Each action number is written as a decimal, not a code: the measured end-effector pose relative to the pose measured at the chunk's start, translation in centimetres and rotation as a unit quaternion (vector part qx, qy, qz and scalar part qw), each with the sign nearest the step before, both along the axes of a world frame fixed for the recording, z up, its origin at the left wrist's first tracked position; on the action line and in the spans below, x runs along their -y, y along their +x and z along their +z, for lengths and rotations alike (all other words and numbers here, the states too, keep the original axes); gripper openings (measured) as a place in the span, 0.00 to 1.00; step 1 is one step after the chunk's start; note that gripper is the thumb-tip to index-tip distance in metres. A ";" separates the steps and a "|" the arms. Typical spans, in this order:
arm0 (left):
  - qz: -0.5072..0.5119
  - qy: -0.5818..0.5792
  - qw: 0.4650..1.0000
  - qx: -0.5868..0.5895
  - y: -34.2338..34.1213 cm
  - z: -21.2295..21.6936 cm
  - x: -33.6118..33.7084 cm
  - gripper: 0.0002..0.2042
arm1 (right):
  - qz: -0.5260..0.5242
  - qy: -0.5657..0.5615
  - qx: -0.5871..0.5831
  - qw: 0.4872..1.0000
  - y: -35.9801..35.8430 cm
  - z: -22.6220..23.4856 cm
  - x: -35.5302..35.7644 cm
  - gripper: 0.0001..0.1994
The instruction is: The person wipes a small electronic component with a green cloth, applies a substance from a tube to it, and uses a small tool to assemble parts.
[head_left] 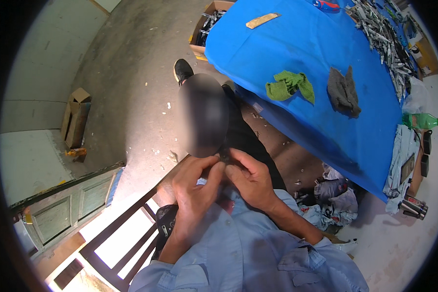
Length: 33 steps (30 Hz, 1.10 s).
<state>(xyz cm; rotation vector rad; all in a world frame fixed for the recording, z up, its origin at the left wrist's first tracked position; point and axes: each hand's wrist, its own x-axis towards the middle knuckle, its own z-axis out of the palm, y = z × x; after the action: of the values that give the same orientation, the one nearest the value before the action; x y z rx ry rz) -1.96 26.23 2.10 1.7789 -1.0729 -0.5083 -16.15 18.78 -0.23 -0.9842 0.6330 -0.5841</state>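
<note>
My left hand point(197, 177) and my right hand point(250, 177) meet in front of my light blue shirt point(224, 243). Both are closed, thumbs and fingers pinched together. Between the fingertips sits a small dark piece point(224, 155), too small and too hidden to name. Just beyond the hands, a smeared dark patch covers part of the view over my black trousers point(248, 131). To the right, on a table with a blue cloth point(297, 44), lie a green rag point(289, 86) and a grey rag point(344, 91).
A heap of thin metallic strips point(382, 44) lines the table's far right, near a green bottle point(421, 120). At the table's left end is a carton point(202, 36) of similar strips. A dark chair frame point(119, 236) is at lower left; bundled bags point(336, 194) lie under the table.
</note>
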 end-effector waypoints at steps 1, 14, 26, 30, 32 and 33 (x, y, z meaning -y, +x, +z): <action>-0.004 0.000 1.000 0.007 0.0 0.0 0.0 0.09 | -0.003 -0.018 -0.011 1.000 0.0 -0.1 0.0 0.19; 0.026 0.028 0.998 -0.046 -0.6 1.0 0.7 0.07 | -0.033 -0.071 -0.018 0.997 0.2 -0.9 -0.3 0.17; 0.019 0.009 0.999 -0.045 -0.2 0.2 0.1 0.07 | 0.007 0.028 0.007 1.000 -0.1 -0.8 0.4 0.15; -0.003 0.026 0.997 -0.076 -0.1 0.3 -0.1 0.06 | 0.018 0.023 -0.001 1.000 -0.3 -1.4 0.3 0.16; -0.040 0.029 0.992 -0.117 0.6 0.7 0.2 0.05 | 0.030 0.095 0.033 0.994 -0.6 -1.8 0.5 0.17; -0.059 0.030 0.988 -0.137 0.9 0.9 0.4 0.05 | 0.037 0.131 0.049 0.989 -0.8 -1.9 0.6 0.18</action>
<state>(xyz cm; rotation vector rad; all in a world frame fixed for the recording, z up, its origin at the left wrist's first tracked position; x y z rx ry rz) -1.09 25.83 3.00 1.6460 -0.9799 -0.8409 -16.99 18.17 -2.13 -0.7235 0.5668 -0.4680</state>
